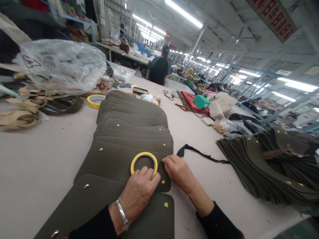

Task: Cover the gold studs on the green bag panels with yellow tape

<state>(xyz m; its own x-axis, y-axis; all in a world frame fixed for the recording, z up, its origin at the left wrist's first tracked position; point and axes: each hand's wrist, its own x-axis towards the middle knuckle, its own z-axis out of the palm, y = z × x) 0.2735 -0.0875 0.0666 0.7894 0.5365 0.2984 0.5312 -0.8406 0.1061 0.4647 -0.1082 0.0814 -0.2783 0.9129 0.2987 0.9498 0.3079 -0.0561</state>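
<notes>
Olive-green panels (112, 159) lie overlapped in a long row down the table, with small gold studs near their edges. My left hand (143, 187) is closed on a roll of yellow tape (133, 160), held over the panels. Beside it, my right hand (175, 169) has its fingers pinched together at the right edge of a panel; whatever is between the fingertips is too small to make out. Small yellow tape pieces (166, 205) stick to the two nearest panels at their right side. A silver bracelet (121, 212) circles my left wrist.
Another yellow tape roll (94, 101) lies behind the panels, near a clear plastic bag (64, 64) and coiled straps (22, 119). More green panels (259, 169) fan out at right, beside a black strip (204, 155). A red item (190, 100) lies farther back; a person (160, 68) sits beyond.
</notes>
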